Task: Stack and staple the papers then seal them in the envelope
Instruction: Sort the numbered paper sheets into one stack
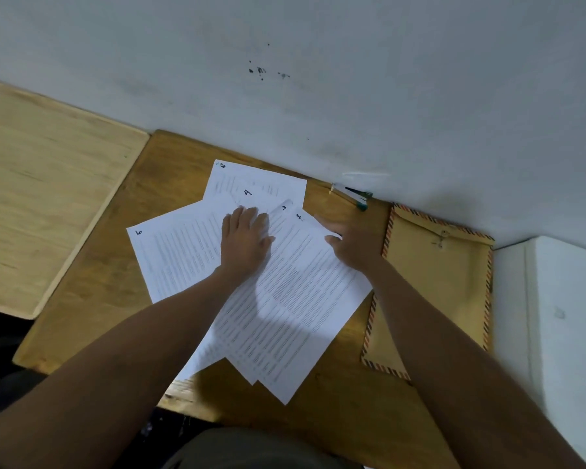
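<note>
Several printed white sheets [295,299] with handwritten numbers lie fanned out on the brown wooden desk [115,265]. My left hand [246,242] lies flat on the middle sheets, fingers straight and pointing toward the wall. My right hand [351,243] rests on the right edge of the top sheet, fingers extended; whether it pinches the paper I cannot tell. A brown envelope [437,292] with a striped border lies flat to the right of the papers, its string clasp at the far end. A small stapler-like object [352,194] with green parts lies against the wall behind the papers.
A grey-white wall [318,79] runs along the desk's far edge. A lighter wooden board [41,204] adjoins the desk on the left. A white block [562,316] stands to the right of the envelope. My lap is below the desk's near edge.
</note>
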